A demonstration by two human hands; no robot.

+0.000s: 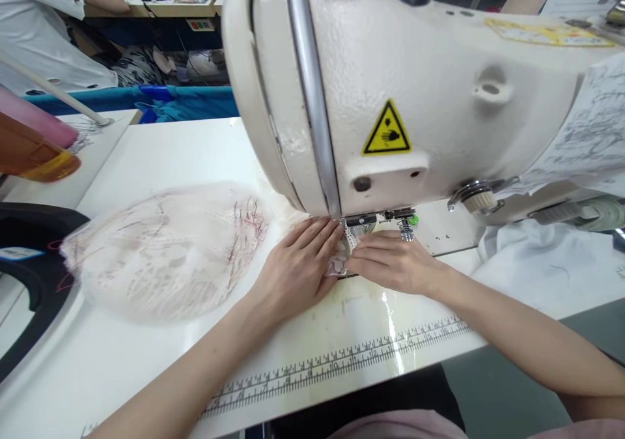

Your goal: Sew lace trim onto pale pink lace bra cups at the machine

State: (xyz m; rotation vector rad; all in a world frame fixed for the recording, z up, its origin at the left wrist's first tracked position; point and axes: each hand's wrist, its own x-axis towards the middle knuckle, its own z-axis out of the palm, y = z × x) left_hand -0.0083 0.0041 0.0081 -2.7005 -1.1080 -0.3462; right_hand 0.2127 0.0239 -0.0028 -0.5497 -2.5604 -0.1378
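My left hand (297, 266) lies flat on the white table with its fingers stretched toward the needle of a cream sewing machine (390, 87). My right hand (393, 260) rests beside it, fingers together, pressing a small piece of white lace (347, 240) just in front of the presser foot (371, 221). The lace shows only between the two sets of fingertips. A heap of pale lace fabric with red thread marks (166, 250) lies to the left of my left hand.
A printed ruler strip (342, 361) runs along the table's front edge. White cloth (532, 256) lies at the right. A black curved object (34, 256) sits at the far left, orange and pink items (34, 152) behind it. Another person in white (43, 22) works at the back left.
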